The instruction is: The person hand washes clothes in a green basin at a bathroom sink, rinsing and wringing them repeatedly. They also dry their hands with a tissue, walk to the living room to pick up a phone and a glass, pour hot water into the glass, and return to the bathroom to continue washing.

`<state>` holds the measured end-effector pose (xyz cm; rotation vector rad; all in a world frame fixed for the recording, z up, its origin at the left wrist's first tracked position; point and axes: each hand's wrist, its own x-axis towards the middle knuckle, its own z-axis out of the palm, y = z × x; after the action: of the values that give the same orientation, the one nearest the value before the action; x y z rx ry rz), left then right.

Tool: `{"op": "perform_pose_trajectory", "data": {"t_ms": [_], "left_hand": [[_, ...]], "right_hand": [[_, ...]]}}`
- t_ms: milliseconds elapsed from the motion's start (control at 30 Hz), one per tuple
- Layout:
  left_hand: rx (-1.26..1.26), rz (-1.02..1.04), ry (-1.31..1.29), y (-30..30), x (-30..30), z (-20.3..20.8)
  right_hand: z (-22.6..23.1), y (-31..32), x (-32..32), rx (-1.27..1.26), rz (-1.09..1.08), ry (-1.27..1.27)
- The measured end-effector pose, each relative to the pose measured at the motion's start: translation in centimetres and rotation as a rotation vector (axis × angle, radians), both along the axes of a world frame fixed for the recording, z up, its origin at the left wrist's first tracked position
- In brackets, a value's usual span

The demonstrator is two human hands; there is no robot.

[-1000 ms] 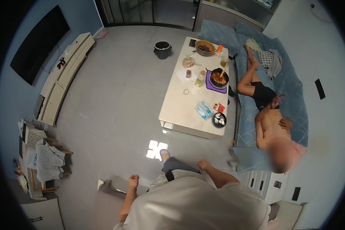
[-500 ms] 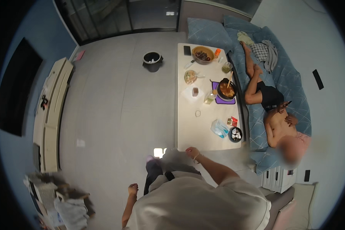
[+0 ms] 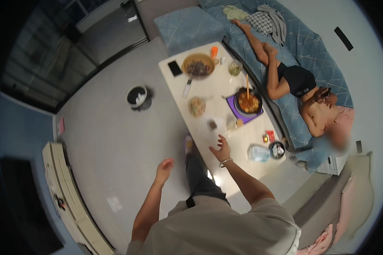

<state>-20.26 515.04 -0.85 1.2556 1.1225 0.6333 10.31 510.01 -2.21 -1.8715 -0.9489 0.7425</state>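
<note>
My right hand point(image 3: 220, 149) is open over the near part of the pale table point(image 3: 238, 174), fingers spread, with a bangle at the wrist. Closest to it are a small brown block point(image 3: 212, 124) on a white sheet and a blurred clear container point(image 3: 234, 123) with a tan top. Out over the floor, left of the table, my left hand point(image 3: 164, 170) looks loosely open. Motion blurs its fingers, and I see nothing in it. Farther along the table stand a black pot point(image 3: 249, 102) of reddish food on a purple mat and a bag of food point(image 3: 196, 106).
A person point(image 3: 300, 80) lies on the blue sofa beyond the table. A dark bin point(image 3: 137, 97) stands on the floor at left, near a low cream cabinet point(image 3: 72, 197). On the table are a brown bowl point(image 3: 198, 66), a phone point(image 3: 174, 68) and a blue-white packet point(image 3: 258, 153).
I have moved nearer the table, and the view has turned. My right hand has gone from closed at the table's near edge to spread over its top. My left hand has come up and forward.
</note>
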Motion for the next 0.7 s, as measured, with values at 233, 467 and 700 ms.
{"op": "perform_pose_trajectory", "data": {"t_ms": [233, 467, 700], "left_hand": [[-0.218, -0.141, 0.088, 19.0, 10.3, -2.7], [-0.275, -0.287, -0.165, 34.1, 23.4, -6.2], [-0.239, -0.341, -0.053, 43.1, 29.4, -8.7]], "right_hand": [[-7.2, 28.1, 12.8, 0.044, -0.295, -0.328], [-10.0, 45.2, 29.9, -0.255, -0.697, -0.334], [-12.9, 50.8, 37.4, -0.696, -0.565, -0.409]]}}
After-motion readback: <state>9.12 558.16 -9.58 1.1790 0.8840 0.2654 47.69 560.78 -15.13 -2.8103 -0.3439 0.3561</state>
